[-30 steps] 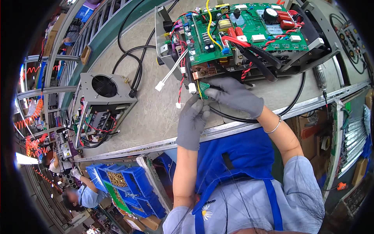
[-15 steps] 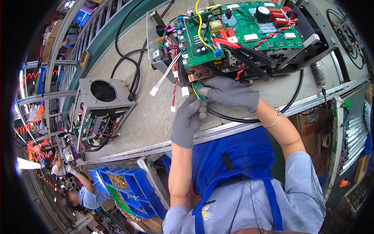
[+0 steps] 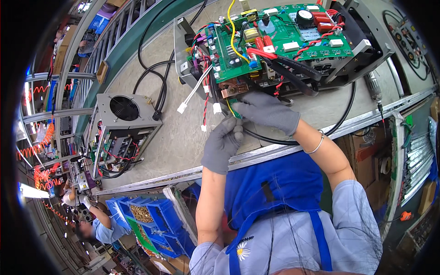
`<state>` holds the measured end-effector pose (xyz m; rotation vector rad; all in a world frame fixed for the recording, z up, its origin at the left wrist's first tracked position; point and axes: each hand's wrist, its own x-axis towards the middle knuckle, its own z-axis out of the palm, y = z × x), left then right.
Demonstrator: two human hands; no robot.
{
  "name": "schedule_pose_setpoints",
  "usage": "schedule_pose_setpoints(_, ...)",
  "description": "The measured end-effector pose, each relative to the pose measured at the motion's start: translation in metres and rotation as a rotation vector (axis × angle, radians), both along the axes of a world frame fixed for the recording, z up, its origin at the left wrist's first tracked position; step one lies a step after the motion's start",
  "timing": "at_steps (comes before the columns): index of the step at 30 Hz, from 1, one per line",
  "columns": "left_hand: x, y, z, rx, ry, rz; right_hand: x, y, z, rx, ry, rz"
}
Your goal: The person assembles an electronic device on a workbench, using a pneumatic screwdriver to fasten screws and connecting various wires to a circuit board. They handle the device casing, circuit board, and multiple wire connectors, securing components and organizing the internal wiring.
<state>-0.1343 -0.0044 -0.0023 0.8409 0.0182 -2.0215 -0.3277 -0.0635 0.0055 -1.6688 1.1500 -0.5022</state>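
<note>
In grey gloves, both my hands meet at a small green circuit board in front of an opened grey machine chassis. My left hand pinches the board's lower end, its fingers curled. My right hand grips it from the right, thumb across its face and other fingers partly hidden behind. A yellow wire runs down along the board's left side, just below a copper bracket. Above, a large green circuit board covers the chassis. Loose white connectors on wires hang to the left.
A second grey unit with a round fan stands left on the metal workbench. Black cable curves around my right side. An electric screwdriver lies at right. Blue bins of small parts and a co-worker are lower left.
My right hand has shifted slightly left and now covers more of the small board. The left hand stays almost in place. The whole view has tilted a little.
</note>
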Motion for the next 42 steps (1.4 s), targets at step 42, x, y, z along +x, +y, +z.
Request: schedule_pose_setpoints(42,-0.046,0.004,0.033,-0.422,-0.938,-0.039,-0.009,0.009,-0.003,0.054,-0.234,-0.044)
